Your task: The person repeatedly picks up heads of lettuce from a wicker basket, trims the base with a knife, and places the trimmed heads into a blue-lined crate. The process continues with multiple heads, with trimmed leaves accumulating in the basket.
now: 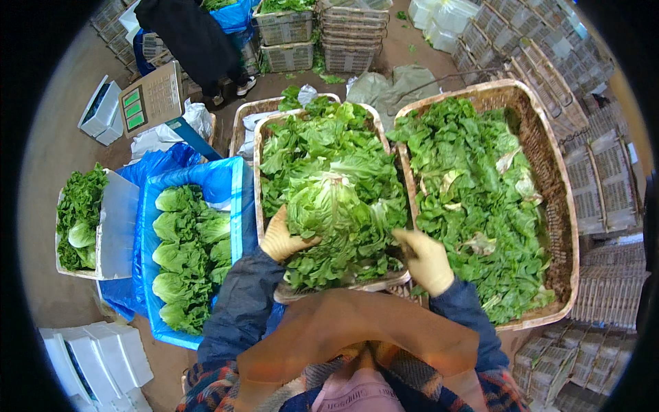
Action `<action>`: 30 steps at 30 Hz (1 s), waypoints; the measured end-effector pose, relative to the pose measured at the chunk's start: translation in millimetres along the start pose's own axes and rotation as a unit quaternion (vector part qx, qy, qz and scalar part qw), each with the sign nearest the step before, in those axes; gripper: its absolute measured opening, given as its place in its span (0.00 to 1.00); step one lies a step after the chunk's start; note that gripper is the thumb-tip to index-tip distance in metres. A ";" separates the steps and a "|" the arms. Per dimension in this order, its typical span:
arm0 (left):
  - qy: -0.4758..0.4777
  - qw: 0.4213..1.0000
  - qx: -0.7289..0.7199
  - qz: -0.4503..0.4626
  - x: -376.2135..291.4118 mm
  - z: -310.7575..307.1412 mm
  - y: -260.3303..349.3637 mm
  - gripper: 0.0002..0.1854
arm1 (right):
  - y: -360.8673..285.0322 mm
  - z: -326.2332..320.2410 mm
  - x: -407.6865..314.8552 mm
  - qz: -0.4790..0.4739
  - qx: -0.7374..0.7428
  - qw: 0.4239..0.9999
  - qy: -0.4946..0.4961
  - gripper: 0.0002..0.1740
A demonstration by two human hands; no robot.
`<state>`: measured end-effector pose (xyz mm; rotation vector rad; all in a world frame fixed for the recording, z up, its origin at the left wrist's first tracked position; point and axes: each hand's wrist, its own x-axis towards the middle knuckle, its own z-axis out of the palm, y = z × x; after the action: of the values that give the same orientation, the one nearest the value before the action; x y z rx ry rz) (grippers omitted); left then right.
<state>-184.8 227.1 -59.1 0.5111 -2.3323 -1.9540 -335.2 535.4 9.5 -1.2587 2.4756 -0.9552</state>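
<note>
A large green lettuce head (324,201) lies, cut stem end facing away from me, on top of the leafy heads in the middle plastic crate (258,154). My left hand (283,238), in a pale cream glove, grips its left side, thumb across the leaves. To the right of that head is my right hand (426,261), also gloved, over the crate's near right edge. Its fingers are curled and slightly blurred; whether something dark sits between them is unclear. Loose lettuce leaves (463,195) fill much of the larger brown-stained crate at my right.
At left, a blue-lined box (238,206) holds rows of lettuce heads (175,257). Beyond it stand a foam box (118,226) of greens and a digital scale (154,98). Another person (190,41) stands at the far left. Stacked crates (602,180) line the right side.
</note>
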 end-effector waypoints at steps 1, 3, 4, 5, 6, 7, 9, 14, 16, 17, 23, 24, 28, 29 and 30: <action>-0.004 0.998 0.021 0.053 -10.7 -6.1 8.1 0.47 | -6.7 -1.5 12.5 -0.020 -0.073 0.997 -0.013 0.21; -0.050 0.998 -0.044 0.005 -30.3 -14.8 22.3 0.48 | -25.2 4.6 33.7 -0.043 -0.145 0.986 -0.063 0.30; -0.050 0.998 -0.041 -0.026 -39.3 -16.0 27.0 0.48 | -35.7 11.9 41.9 -0.031 -0.180 0.979 -0.087 0.31; -0.043 0.999 -0.003 0.013 -47.7 -16.7 30.2 0.47 | -45.2 17.9 46.4 -0.060 -0.185 0.976 -0.098 0.33; -0.064 0.993 -0.101 -0.003 -54.4 -14.2 31.1 0.47 | -53.6 26.6 50.9 -0.047 -0.216 0.968 -0.121 0.32; -0.061 0.995 -0.072 0.007 -60.4 -13.0 30.8 0.48 | -59.9 34.2 51.3 -0.053 -0.244 0.962 -0.112 0.30; -0.072 0.993 -0.098 -0.004 -68.9 -6.5 27.1 0.45 | -63.6 46.7 51.3 -0.035 -0.281 0.948 -0.143 0.28; -0.115 0.975 -0.183 -0.044 -88.4 6.7 24.0 0.42 | -25.4 41.0 52.7 -0.018 -0.274 0.940 -0.204 0.32; -0.144 0.972 -0.185 -0.033 -96.0 5.7 29.6 0.39 | -4.0 28.3 58.8 -0.001 -0.282 0.919 -0.274 0.26; -0.127 0.982 -0.143 -0.001 -98.3 4.5 33.6 0.37 | 4.1 19.7 61.9 0.025 -0.301 0.903 -0.307 0.22; -0.041 0.997 -0.042 -0.058 -41.1 -1.3 67.3 0.58 | 1.0 7.9 66.2 0.214 0.297 0.918 -0.150 0.31; -0.061 0.997 0.044 -0.027 -22.4 1.5 75.5 0.65 | -2.6 12.3 67.1 0.092 0.312 0.942 -0.083 0.33; -0.031 0.978 0.117 0.172 34.7 0.9 113.8 0.66 | 1.7 14.2 69.9 0.091 0.497 0.860 0.073 0.35; -0.036 0.987 0.004 0.159 37.7 -6.2 120.6 0.67 | 6.1 15.2 69.5 0.164 0.573 0.797 0.098 0.37; -0.030 0.980 -0.159 0.114 39.8 -11.9 124.2 0.68 | 14.1 13.7 70.2 0.234 0.614 0.751 0.061 0.40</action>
<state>-246.0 222.3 56.6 0.1567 -1.9451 -2.1908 -381.5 480.3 -2.6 -0.1074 1.3835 -1.9563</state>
